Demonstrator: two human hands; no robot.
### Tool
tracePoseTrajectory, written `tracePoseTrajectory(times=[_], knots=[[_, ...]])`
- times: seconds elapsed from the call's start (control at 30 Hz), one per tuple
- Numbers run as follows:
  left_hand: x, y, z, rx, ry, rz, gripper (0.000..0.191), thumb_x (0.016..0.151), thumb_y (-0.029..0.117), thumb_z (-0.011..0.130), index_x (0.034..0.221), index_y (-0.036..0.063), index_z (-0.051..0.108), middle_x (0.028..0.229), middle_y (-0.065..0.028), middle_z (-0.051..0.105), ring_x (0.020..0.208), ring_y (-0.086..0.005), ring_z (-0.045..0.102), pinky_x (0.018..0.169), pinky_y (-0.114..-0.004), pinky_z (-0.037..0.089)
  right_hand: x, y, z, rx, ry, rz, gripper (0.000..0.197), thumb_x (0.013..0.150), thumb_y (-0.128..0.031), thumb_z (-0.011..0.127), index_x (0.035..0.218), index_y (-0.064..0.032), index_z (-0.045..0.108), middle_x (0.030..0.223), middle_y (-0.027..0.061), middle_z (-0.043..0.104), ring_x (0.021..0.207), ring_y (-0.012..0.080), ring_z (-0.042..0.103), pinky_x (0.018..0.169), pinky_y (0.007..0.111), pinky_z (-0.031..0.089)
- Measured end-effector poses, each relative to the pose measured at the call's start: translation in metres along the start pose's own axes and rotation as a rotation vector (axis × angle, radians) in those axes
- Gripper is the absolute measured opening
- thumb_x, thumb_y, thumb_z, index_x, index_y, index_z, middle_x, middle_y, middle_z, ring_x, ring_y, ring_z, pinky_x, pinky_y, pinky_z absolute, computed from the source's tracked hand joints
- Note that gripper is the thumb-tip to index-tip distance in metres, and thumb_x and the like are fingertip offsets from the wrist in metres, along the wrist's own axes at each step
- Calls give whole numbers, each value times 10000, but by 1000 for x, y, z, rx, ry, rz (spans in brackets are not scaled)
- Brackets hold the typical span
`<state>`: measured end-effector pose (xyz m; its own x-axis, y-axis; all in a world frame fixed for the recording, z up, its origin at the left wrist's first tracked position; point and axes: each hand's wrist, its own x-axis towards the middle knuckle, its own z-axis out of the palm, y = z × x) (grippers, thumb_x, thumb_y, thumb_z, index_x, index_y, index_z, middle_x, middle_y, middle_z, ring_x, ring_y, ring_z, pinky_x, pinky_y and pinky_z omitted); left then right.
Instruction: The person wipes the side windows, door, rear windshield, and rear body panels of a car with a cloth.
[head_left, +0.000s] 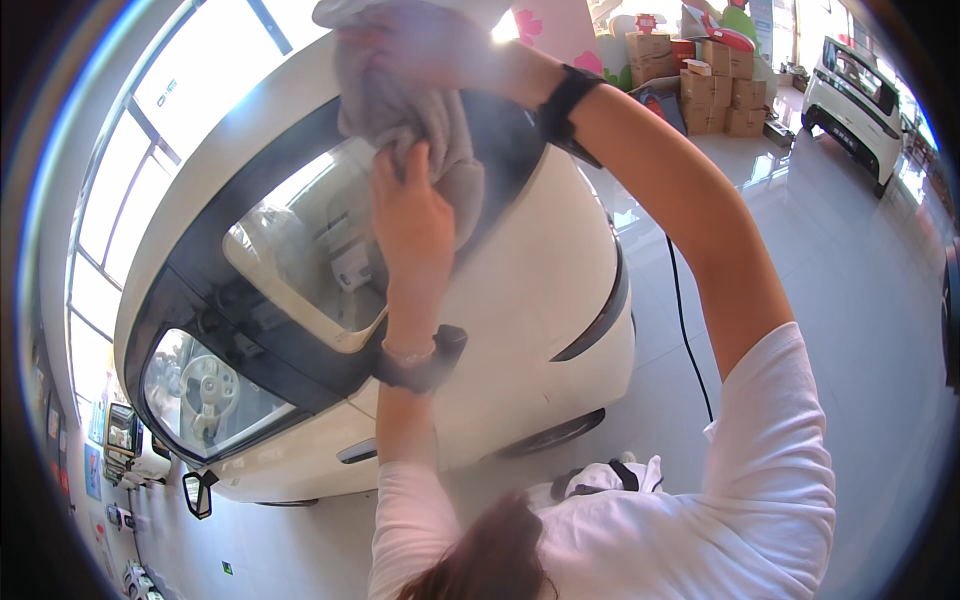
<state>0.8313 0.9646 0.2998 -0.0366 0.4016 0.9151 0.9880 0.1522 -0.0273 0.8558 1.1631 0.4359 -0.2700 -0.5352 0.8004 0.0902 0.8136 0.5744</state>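
Observation:
A grey cloth (420, 120) hangs bunched between my two hands, over the upper rear side of a cream-white car (517, 285). My left hand (415, 214) grips its lower folds with bent fingers, in front of the car's rear side window (300, 247). Higher up, my right hand (435, 49) is blurred and holds the cloth's upper part; some of its fingers are hidden in the folds. Black bands circle both wrists. Whether the cloth presses on the car at every point, I cannot tell.
The car's side mirror (198, 495) juts out at lower left. A black cable (686, 330) runs along the tiled floor (847, 300) to my right. Stacked cardboard boxes (705, 90) stand at the back, near another white car (855, 112). Large windows (202, 75) line the left.

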Motion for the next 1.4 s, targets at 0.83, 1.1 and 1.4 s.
tracePoseTrajectory(times=[0.83,1.1,1.4], knots=[[-84,62,36,40,-125,-228,456,767,-128,513,1158,77,625,1204,-216,531,1112,-422,552,907,-462,478,-96,-64,-41,184,-55,210,522,863,-233,607,1364,-131,503,1491,52,418,1390,206,366,1149,395,281],[-75,47,33,-18,-136,-155,512,724,-147,475,1125,107,665,1194,-160,557,1101,-386,564,910,-438,474,-128,-61,-54,175,-111,391,485,872,-236,610,1348,-176,534,1409,42,484,1347,227,417,1125,378,343],[-41,29,26,-88,-5,-182,501,722,-145,469,1098,106,685,1211,-172,556,1120,-394,549,954,-466,443,-106,-54,-38,34,-114,340,420,869,-174,607,1286,-137,568,1337,35,529,1331,244,445,1101,376,391]])
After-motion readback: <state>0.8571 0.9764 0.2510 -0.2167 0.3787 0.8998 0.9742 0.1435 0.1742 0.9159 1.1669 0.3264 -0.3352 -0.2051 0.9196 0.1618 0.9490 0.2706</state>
